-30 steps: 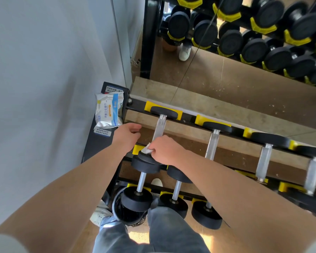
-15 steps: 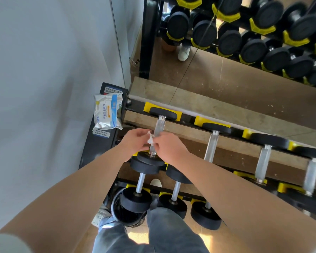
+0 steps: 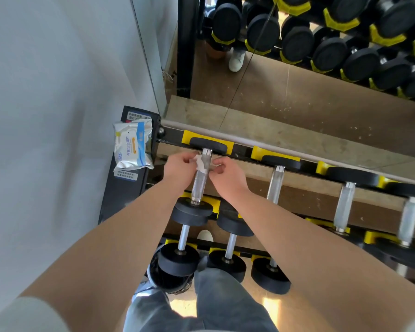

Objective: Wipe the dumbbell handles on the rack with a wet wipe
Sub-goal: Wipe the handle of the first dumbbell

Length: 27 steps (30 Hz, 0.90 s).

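The leftmost dumbbell on the rack's top tier has a knurled steel handle (image 3: 200, 183) between black weights. A white wet wipe (image 3: 201, 164) lies around the handle's far end. My left hand (image 3: 181, 167) pinches the wipe's left side and my right hand (image 3: 225, 173) pinches its right side, one hand on each flank of the handle. The near part of the handle is bare. More dumbbell handles (image 3: 274, 183) follow to the right on the black and yellow rack (image 3: 240, 149).
A pack of wet wipes (image 3: 132, 146) rests on the rack's left end post beside the grey wall. A lower tier of dumbbells (image 3: 182, 236) sits below my arms. A mirror behind reflects the rack (image 3: 321, 46). My legs stand close to the rack.
Both hands travelled with the wipe from the near end of the handle to its far end. The left hand came in from beside the rack to grip the wipe.
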{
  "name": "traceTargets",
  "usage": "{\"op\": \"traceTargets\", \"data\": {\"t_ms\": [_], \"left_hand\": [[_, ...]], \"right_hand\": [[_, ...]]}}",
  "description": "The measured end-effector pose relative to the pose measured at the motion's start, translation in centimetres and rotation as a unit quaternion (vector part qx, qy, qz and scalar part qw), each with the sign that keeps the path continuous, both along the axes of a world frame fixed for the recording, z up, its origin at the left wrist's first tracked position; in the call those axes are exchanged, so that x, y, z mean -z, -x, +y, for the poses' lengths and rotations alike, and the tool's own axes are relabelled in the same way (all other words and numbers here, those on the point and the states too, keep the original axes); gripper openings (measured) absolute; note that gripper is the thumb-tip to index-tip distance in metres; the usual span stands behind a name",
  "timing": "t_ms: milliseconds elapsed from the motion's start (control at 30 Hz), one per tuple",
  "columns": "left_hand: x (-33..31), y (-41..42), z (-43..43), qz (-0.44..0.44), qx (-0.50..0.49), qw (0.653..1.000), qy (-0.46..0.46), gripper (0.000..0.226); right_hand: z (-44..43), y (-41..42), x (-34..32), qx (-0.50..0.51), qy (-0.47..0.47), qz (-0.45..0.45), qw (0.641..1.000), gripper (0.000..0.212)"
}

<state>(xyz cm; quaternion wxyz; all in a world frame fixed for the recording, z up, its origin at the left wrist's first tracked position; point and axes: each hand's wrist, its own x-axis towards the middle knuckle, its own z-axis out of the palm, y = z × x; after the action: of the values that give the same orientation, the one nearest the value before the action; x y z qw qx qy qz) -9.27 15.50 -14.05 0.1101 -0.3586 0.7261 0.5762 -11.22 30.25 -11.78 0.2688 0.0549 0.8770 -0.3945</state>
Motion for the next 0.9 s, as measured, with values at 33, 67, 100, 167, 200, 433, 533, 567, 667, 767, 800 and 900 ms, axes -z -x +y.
{"op": "traceTargets", "data": {"t_ms": [33, 67, 100, 167, 200, 433, 533, 567, 667, 767, 800, 900], "left_hand": [[0.0, -0.5, -0.1, -0.015, 0.041, 0.999, 0.016, 0.030], [0.1, -1.0, -0.3, -0.031, 0.099, 0.994, 0.038, 0.031], [-0.4, -1.5, -0.5, -0.063, 0.189, 0.977, 0.074, 0.032], [-1.1, -2.4, -0.7, -0.135, 0.331, 0.922, 0.146, 0.028], [-1.3, -2.9, -0.8, -0.153, 0.354, 0.910, 0.155, 0.026], [1.1, -0.7, -0.8, -0.034, -0.019, 0.993, -0.113, 0.021], [1.4, -0.6, -0.6, -0.016, -0.006, 0.991, -0.134, 0.019], [1.8, -1.2, -0.7, -0.025, 0.020, 0.990, -0.139, 0.022], [1.7, -2.6, -1.4, -0.099, 0.179, 0.976, -0.073, 0.037], [0.8, -2.3, -2.0, -0.145, 0.331, 0.929, 0.074, 0.042], [0.4, -2.1, -2.0, -0.149, 0.347, 0.922, 0.086, 0.042], [0.0, -0.7, -1.6, -0.132, 0.239, 0.962, -0.023, 0.037]], "right_hand": [[0.0, 0.0, 0.1, -0.004, -0.010, -0.010, 1.000, 0.028], [-0.2, -0.1, 0.2, -0.009, -0.017, -0.023, 1.000, 0.029], [-0.5, -0.2, 0.4, -0.017, -0.018, -0.040, 0.999, 0.026], [-1.1, -0.6, 0.8, -0.020, -0.004, -0.071, 0.997, 0.014], [-1.3, -0.7, 1.0, -0.014, 0.006, -0.077, 0.997, 0.016], [-0.8, -1.6, 1.8, 0.001, 0.021, -0.069, 0.997, 0.022], [-0.8, -2.1, 1.7, -0.010, 0.010, -0.066, 0.998, 0.030], [-0.7, -2.1, 1.7, -0.015, 0.007, -0.068, 0.998, 0.032], [-0.1, -2.0, 1.5, -0.035, -0.016, -0.074, 0.996, 0.037], [0.5, -1.7, 1.2, -0.045, -0.050, -0.084, 0.994, 0.043], [0.7, -1.7, 1.2, -0.042, -0.053, -0.088, 0.994, 0.043], [1.1, -2.0, 1.2, -0.033, -0.045, -0.099, 0.994, 0.041]]}}
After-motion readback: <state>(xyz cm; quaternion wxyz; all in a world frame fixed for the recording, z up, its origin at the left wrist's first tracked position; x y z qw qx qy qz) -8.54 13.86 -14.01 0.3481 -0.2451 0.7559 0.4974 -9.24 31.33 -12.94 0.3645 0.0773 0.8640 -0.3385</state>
